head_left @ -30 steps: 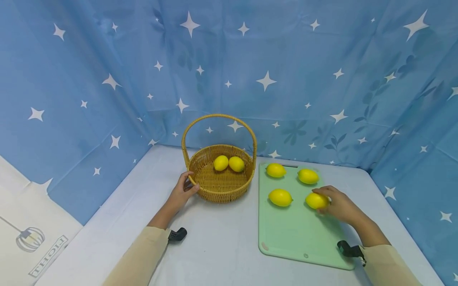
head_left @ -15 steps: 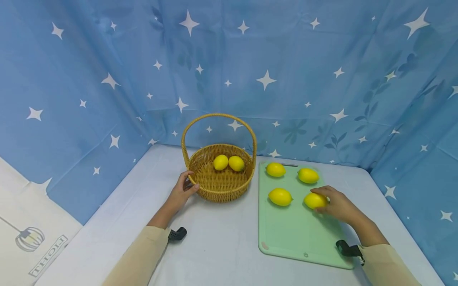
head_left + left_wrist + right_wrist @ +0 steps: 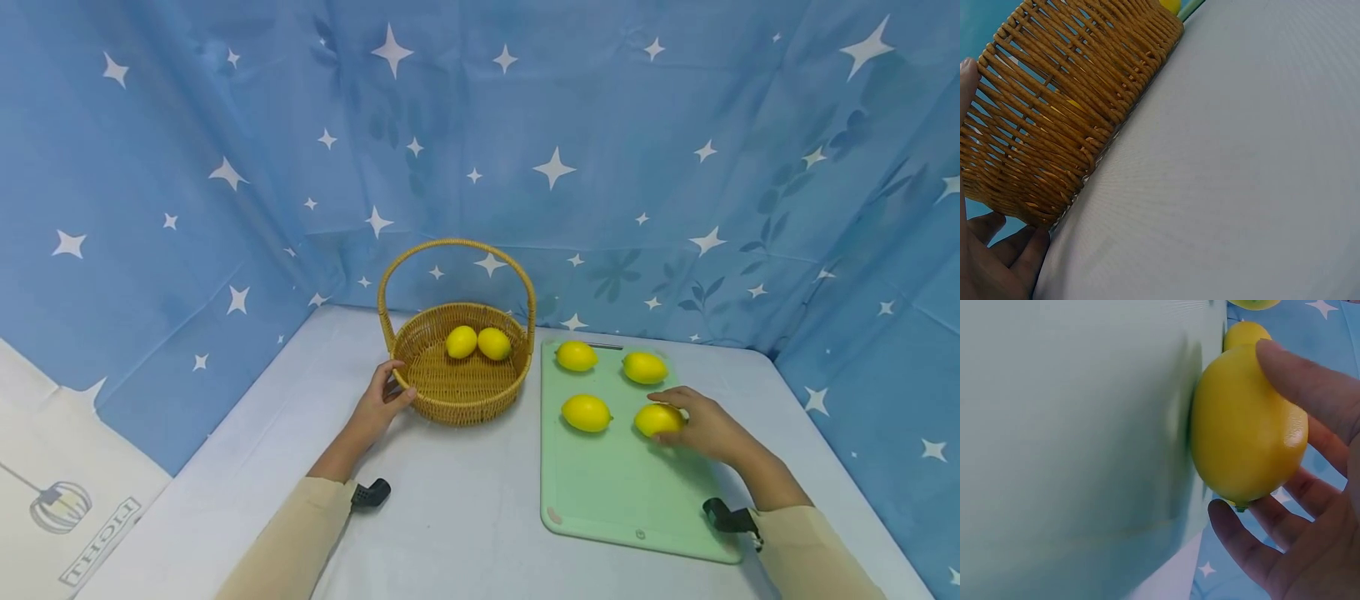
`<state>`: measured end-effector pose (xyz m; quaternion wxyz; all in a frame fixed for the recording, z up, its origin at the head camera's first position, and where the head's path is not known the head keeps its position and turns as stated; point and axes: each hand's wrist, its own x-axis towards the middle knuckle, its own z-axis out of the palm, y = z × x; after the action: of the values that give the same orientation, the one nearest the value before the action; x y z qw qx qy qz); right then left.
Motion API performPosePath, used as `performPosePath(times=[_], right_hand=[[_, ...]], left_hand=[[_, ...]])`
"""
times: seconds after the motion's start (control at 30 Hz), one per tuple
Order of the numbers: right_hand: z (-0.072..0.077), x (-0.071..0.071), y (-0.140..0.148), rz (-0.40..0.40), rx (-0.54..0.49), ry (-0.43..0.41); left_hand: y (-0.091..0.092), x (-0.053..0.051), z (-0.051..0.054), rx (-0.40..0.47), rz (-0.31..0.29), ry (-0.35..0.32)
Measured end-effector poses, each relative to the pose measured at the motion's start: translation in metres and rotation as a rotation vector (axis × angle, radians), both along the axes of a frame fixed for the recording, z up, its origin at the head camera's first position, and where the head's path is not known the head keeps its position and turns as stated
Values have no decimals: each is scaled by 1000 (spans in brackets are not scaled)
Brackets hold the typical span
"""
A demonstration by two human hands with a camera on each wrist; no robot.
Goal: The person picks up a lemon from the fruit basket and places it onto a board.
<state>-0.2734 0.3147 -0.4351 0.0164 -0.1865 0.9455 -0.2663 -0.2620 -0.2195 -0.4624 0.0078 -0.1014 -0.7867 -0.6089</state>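
My left hand [image 3: 377, 402] holds the near left side of a round wicker basket [image 3: 467, 411]. Up close in the left wrist view, the thumb touches the upper rim and the fingers [image 3: 1029, 253] reach the basket's [image 3: 1079, 94] side lower down. Two lemons [image 3: 462, 342] lie in the basket. At the right, my right hand [image 3: 705, 425] holds a lemon [image 3: 657, 420] over the green cutting board [image 3: 600, 492]. In the right wrist view the thumb [image 3: 1297, 378] presses that lemon [image 3: 1244, 431], with fingers around its far side. Whether it touches the board cannot be told.
On the board lie three more lemons: one at back left [image 3: 576, 356], one at back right [image 3: 645, 367] and one at near left [image 3: 587, 413]. A tall handle [image 3: 457, 242] arches over the basket. A blue star-patterned curtain [image 3: 480, 125] closes off the back of the white table [image 3: 450, 517].
The right hand and its lemon have shifted slightly left. The left hand stays on the basket, and the other lemons keep their places.
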Motion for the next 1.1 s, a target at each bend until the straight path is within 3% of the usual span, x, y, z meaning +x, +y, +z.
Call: performPosePath(times=[0.37,0.63,0.87,1.0,1.1], right_hand=[[15,-4,-13,38,69,-10],[28,-9,-33,164,176,31],[36,-15,-53,217,272,61],[42,-19,-63,257,304,76],[39,-16,-71,302,315,80]], left_hand=[[-3,6,-4,-22,5,-27],[-11,-11,-31,-12,27,-2],[-9,-14,-33,-4,29,34],[-7,-20,-29,-15,20,31],[-8,-16,-31,-13,13,8]])
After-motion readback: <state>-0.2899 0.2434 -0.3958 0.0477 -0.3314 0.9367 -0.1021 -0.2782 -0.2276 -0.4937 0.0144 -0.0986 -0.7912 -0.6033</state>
